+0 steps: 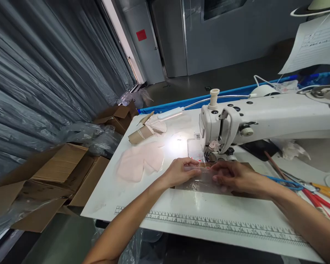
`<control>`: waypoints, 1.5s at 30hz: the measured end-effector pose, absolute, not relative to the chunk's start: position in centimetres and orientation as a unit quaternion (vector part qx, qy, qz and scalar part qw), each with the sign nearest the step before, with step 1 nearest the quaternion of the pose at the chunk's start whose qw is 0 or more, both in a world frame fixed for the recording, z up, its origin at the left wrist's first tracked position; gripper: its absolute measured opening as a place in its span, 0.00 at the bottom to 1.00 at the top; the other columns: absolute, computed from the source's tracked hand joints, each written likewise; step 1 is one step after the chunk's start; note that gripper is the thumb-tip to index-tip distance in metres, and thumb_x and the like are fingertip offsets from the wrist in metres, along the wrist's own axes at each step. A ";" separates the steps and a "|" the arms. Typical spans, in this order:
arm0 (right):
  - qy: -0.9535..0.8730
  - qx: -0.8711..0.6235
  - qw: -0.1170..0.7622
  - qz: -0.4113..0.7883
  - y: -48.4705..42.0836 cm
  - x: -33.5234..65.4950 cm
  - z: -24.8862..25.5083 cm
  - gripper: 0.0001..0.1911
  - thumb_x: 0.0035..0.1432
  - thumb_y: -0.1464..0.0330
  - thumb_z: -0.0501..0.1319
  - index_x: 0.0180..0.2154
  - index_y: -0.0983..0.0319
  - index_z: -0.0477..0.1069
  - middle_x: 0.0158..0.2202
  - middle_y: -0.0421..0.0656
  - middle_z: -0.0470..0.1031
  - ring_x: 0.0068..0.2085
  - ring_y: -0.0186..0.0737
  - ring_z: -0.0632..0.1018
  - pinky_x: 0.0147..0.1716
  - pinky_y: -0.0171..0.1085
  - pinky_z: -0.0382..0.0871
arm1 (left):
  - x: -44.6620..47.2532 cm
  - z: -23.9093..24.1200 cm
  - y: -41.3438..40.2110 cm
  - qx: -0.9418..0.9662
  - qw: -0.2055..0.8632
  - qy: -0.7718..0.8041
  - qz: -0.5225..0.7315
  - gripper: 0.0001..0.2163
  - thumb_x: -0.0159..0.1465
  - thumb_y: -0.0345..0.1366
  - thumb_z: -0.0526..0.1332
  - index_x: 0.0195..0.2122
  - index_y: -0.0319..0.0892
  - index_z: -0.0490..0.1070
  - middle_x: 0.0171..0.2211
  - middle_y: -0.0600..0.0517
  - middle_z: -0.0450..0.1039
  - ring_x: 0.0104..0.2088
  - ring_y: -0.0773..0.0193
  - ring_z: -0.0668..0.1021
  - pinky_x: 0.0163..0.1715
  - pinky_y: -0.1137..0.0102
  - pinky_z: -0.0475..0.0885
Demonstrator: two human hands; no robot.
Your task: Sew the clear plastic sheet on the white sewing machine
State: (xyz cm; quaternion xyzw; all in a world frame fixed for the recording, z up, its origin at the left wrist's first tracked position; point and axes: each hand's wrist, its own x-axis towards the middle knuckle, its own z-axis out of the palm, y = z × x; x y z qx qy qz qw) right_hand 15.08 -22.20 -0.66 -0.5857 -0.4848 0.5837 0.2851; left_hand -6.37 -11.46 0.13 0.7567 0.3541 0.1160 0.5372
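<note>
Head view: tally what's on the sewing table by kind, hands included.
Hands: 2, left hand and right hand, both flat on the clear plastic piece
Clear plastic piece: 1
Sewing machine: 1
Pink fabric stack: 1
Cardboard roll: 1
Total: 6

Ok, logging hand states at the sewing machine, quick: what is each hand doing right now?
Left hand: fingers flat, pressing on the clear plastic piece; no grip.
Right hand: fingers curled down on the same piece by the needle; a true grip cannot be told.
</note>
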 end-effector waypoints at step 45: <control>-0.596 -0.753 0.229 0.161 -22.5 15.4 -3.5 0.22 0.62 0.53 0.48 0.31 0.59 0.72 0.22 0.44 0.73 0.24 0.44 0.72 0.25 0.39 0.58 | -4.2 0.0 -7.3 0.895 0.271 0.291 0.204 0.07 0.67 0.35 0.55 0.44 0.41 0.65 0.42 0.45 0.75 0.44 0.56 0.77 0.44 0.59 0.71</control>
